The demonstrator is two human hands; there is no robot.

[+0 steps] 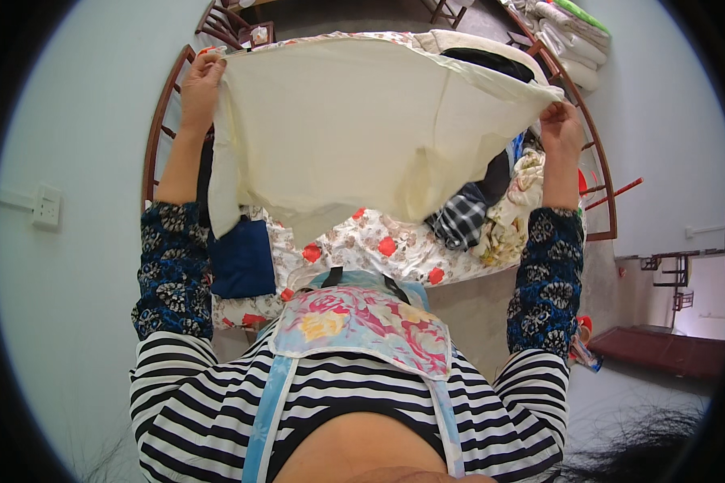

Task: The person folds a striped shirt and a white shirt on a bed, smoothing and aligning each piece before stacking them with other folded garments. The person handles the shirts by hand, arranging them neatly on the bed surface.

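A cream-coloured cloth (344,121) is stretched wide in the air between my two hands. My left hand (202,84) pinches its upper left corner, and my right hand (560,124) grips the upper right one. Its lower edge hangs loose and uneven above a bed with a floral sheet (362,238). Below the cloth's left side lies a folded navy blue garment (241,259). Near my right forearm are a black-and-white checked cloth (459,217) and a crumpled floral fabric (507,229). The middle of the bed is hidden behind the cloth.
Wooden rails (166,121) bound the bed at left, with another wooden rail (604,181) at right. A beige padded item (426,41) and a black item (489,62) lie at the far end. Folded quilts (571,45) are stacked beyond. A wooden chair (232,27) stands far left.
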